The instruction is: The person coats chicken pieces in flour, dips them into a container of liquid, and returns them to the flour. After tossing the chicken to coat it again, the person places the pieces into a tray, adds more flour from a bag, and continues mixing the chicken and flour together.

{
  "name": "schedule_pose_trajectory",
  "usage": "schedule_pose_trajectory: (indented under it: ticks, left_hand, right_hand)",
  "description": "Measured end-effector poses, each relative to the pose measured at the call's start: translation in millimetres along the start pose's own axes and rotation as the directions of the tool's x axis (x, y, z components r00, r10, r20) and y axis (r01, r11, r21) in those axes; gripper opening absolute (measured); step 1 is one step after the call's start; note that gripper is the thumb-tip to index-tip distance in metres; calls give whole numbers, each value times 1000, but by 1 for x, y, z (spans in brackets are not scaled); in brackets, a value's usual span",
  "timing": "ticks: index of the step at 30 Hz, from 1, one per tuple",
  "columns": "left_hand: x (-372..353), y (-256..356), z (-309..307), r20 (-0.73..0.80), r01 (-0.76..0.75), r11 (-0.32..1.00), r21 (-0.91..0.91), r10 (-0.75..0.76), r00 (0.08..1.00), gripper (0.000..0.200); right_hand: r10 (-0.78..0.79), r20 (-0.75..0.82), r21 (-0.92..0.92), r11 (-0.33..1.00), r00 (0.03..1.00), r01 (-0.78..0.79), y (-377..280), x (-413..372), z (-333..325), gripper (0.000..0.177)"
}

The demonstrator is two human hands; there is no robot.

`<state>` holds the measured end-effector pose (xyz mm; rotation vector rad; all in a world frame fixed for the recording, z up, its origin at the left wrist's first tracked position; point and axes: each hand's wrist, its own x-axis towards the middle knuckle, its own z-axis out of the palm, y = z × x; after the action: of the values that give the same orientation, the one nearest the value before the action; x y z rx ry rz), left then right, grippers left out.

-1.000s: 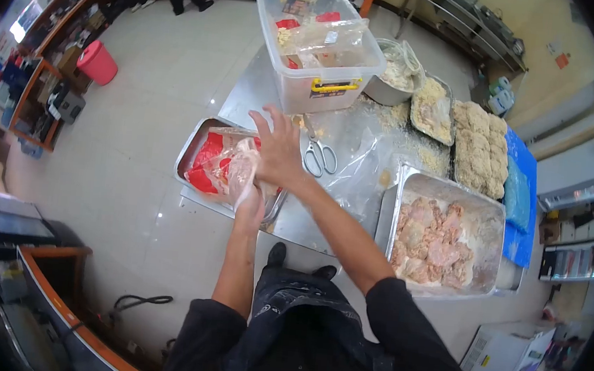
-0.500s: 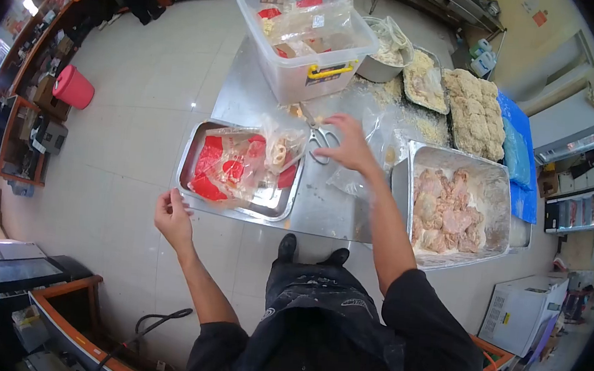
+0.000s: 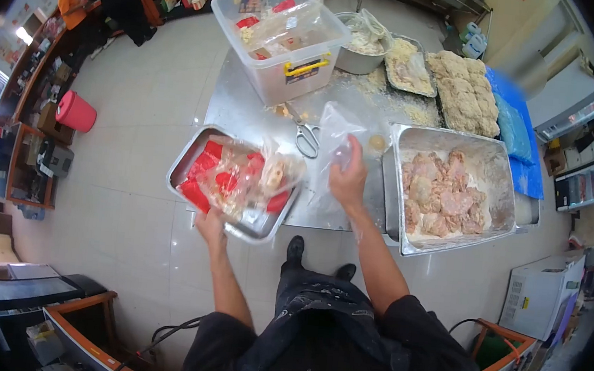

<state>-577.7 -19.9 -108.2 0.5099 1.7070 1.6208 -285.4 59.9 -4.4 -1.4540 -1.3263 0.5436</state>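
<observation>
My left hand (image 3: 211, 227) grips the near edge of a steel tray (image 3: 254, 231). Inside that tray lie red and clear plastic packets (image 3: 223, 179) and a crumpled clear bag with pale pieces (image 3: 276, 177). Over the metal table, my right hand (image 3: 348, 179) is closed on a clear plastic bag (image 3: 338, 129), whose upper part stands up beyond the fingers. Scissors (image 3: 307, 138) lie on the table between the tray and that bag. To the right of my right hand is a deep metal pan (image 3: 396, 226) with floured raw chicken pieces (image 3: 445, 191).
A clear plastic bin (image 3: 277, 85) with packets stands at the back of the metal table (image 3: 237, 106). Behind are a pot (image 3: 360, 64), a foil tray (image 3: 411, 93) and stacked breaded pieces (image 3: 464, 94). A pink bucket (image 3: 76, 111) stands on the floor. Two people are far left.
My left hand has moved right and taken hold of the tray, which is now tilted round. My right hand has left the scissors area and picked up the clear bag.
</observation>
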Motion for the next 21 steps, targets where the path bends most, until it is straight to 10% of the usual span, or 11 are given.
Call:
schedule_pose_trajectory:
  ticks: [7, 11, 17, 21]
  left_hand:
    - [-149, 120, -15, 432, -44, 988, 148, -25, 901, 30]
    - [-249, 123, 54, 687, -397, 916, 62, 250, 682, 53]
    - [-445, 34, 165, 876, -324, 946, 15, 144, 460, 57]
    - [-561, 19, 233, 886, -311, 842, 441, -354, 298, 43]
  right_hand:
    - [-358, 127, 97, 933, 925, 347, -39, -116, -140, 57]
    - [-500, 288, -87, 835, 816, 543, -47, -143, -255, 59]
    - [-90, 79, -11, 996, 993, 91, 23, -225, -443, 55]
    - [-41, 225, -114, 991, 973, 68, 95, -220, -555, 51]
